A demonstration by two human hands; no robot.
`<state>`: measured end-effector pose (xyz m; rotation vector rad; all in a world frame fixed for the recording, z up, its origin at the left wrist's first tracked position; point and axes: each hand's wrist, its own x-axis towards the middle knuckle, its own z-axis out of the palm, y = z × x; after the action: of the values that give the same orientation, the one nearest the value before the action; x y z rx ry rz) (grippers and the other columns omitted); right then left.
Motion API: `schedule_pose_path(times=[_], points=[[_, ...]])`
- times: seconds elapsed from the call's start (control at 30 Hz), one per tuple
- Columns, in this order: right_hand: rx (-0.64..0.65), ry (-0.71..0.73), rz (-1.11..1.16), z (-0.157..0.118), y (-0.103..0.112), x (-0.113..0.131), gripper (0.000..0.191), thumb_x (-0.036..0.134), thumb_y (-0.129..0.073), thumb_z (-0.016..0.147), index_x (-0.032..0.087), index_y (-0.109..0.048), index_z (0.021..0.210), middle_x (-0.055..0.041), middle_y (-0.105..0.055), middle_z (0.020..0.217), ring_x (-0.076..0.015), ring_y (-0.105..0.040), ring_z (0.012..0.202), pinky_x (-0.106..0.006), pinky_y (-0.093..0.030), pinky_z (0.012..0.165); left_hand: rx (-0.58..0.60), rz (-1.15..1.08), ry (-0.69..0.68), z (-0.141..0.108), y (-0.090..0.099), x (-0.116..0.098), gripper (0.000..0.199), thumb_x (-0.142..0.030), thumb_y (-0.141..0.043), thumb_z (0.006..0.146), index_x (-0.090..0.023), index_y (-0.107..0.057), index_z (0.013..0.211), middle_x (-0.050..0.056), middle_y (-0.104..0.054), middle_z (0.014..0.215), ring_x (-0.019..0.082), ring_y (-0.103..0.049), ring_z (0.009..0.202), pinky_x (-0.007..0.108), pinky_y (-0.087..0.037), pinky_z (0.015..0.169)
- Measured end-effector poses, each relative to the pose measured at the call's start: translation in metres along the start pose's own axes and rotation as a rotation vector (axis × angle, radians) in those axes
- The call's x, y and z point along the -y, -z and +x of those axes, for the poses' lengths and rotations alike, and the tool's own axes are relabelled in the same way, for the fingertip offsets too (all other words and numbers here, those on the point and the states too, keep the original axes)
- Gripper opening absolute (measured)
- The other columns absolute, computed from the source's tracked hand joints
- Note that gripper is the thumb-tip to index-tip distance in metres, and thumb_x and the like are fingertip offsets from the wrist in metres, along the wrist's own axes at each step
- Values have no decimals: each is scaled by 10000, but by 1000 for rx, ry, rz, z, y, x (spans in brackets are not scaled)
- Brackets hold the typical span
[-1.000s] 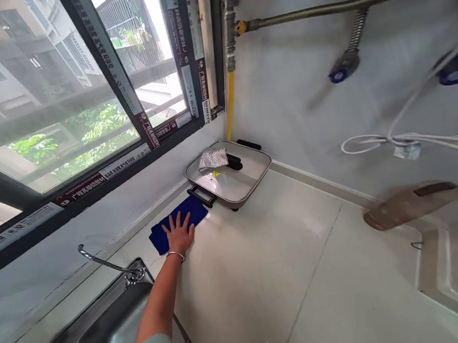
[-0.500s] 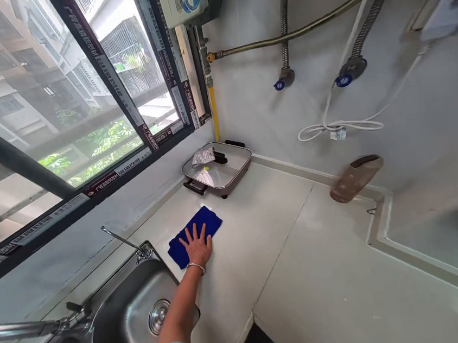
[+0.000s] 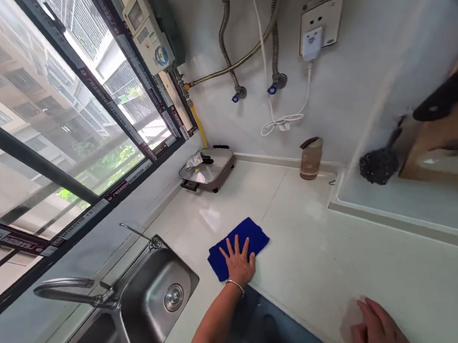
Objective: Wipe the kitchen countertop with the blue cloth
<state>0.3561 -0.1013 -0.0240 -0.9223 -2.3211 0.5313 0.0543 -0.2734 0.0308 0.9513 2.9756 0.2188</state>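
Observation:
My left hand lies flat on a folded blue cloth, fingers spread, pressing it against the pale stone countertop. A bangle circles that wrist. At the bottom right, my right hand curls over a crumpled translucent plastic bag, which looks slightly blurred. The bag's full shape is partly hidden by my fingers.
A steel sink with a faucet lies left of the cloth. Beyond stand a lidded electric skillet and a glass jar. A black scrubbing brush and a wooden board sit at right.
The blue cloth has slid along the counter under my left hand, away from the skillet. My right hand has come into view with the plastic bag. The view has swung.

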Motion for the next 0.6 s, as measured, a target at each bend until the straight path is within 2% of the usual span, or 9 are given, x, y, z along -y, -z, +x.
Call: schedule_pose_path(times=[0.1,0.2,0.37,0.5,0.6], points=[[-69,80,-32,-2,-1,0,477,297,-394,889,144,-507,1327,-203,-570,1308,-374,-620,1092,-534,-561,811,-8,7,-41,-27,-1,-15,626,-552,-375,967,-432,-184,1552,15,-149,1672,414,-62,1520,773,-82,1152],[-84,141,-45,-2,-4,-5,440,275,-388,913,124,-505,1309,-209,-566,1309,-355,-609,1114,-481,-553,810,8,37,-60,-46,3,-15,603,-516,-396,973,-434,-219,1544,3,-177,1666,394,-71,1524,759,-91,1160],[-105,178,5,-4,-8,-12,412,264,-380,935,114,-502,1299,-209,-546,1318,-342,-551,1214,-479,-535,903,23,90,-33,-83,12,6,585,-463,-399,981,-440,-230,1541,-24,-184,1662,370,-78,1528,741,-130,1167],[-132,176,42,-6,-11,-13,421,253,-391,931,138,-487,1325,-190,-535,1340,-333,-528,1249,-498,-519,953,36,151,35,-117,17,29,608,-347,-418,976,-413,-226,1549,-1,-192,1659,370,-86,1526,749,-149,1157],[-143,170,62,-7,-14,-13,423,252,-396,928,151,-484,1330,-179,-534,1350,-333,-511,1273,-513,-508,979,93,173,52,-126,26,47,553,-376,-340,1006,-406,-230,1547,9,-201,1654,375,-122,1518,757,-193,1141]])
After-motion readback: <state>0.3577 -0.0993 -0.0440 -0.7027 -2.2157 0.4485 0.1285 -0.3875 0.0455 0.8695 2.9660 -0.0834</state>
